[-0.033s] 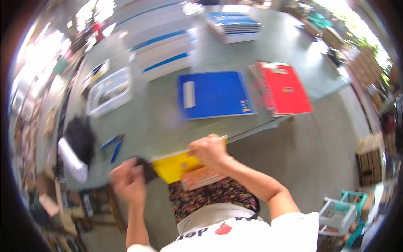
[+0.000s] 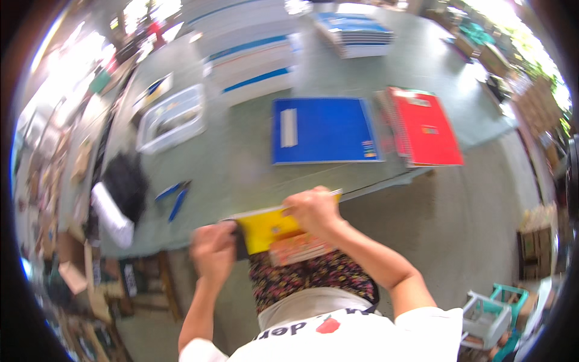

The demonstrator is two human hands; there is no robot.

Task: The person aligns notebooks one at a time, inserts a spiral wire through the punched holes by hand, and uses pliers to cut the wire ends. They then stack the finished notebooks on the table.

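In front of my body, at the table's near edge, is a yellow notebook (image 2: 258, 232) with a dark left end and a patterned orange strip along its lower side. My right hand (image 2: 313, 211) grips its upper edge near the right end, fingers closed. My left hand (image 2: 214, 248) is closed at the dark left end, slightly blurred; its fingertips are partly hidden. Just beyond, a blue notebook (image 2: 329, 130) lies flat on the table. To its right sit red spiral notebooks (image 2: 427, 128). Blue-handled pliers (image 2: 175, 199) lie beyond my left hand.
Tall stacks of white-and-blue books (image 2: 253, 63) stand at the back, with a smaller notebook stack (image 2: 356, 36) to the right. On the left are a clear plastic box (image 2: 172, 120), a black bristly bundle (image 2: 125, 184) and a white roll (image 2: 113, 217). Stools (image 2: 487, 317) stand at lower right.
My left hand has come in to the right and closed at the notebook's dark end, which now looks flatter. My right hand keeps its grip. The whole view has shifted a little.
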